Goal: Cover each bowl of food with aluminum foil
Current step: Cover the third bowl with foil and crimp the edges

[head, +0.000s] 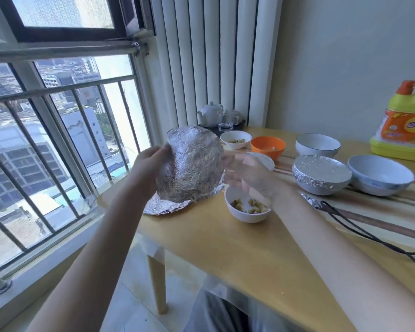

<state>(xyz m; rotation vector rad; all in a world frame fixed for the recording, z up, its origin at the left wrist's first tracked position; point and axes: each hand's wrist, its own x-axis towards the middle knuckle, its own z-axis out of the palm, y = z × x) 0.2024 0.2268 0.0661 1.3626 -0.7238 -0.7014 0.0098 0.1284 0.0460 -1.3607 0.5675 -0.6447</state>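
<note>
While the left hand (151, 164) grips a crinkled, roughly round foil sheet (192, 166) by its left edge, thumb in front and fingers curled behind, the sheet stands nearly upright in the air above the near left corner of the wooden table (225, 245). Blurred, the right hand (246, 173) hangs just beside the sheet's right edge with fingers spread and loose, holding nothing. Directly below that hand sits a small white bowl (240, 213) with yellowish food chunks, uncovered. More foil (161, 207) lies flat on the table under the raised sheet. Farther right, a foil-covered bowl (321, 176) touches an uncovered white bowl (379, 176). Behind stand an orange bowl (268, 145), another small food bowl (235, 139) and a large white bowl (318, 145). A yellow detergent jug (405, 125) stands at the far right.
</note>
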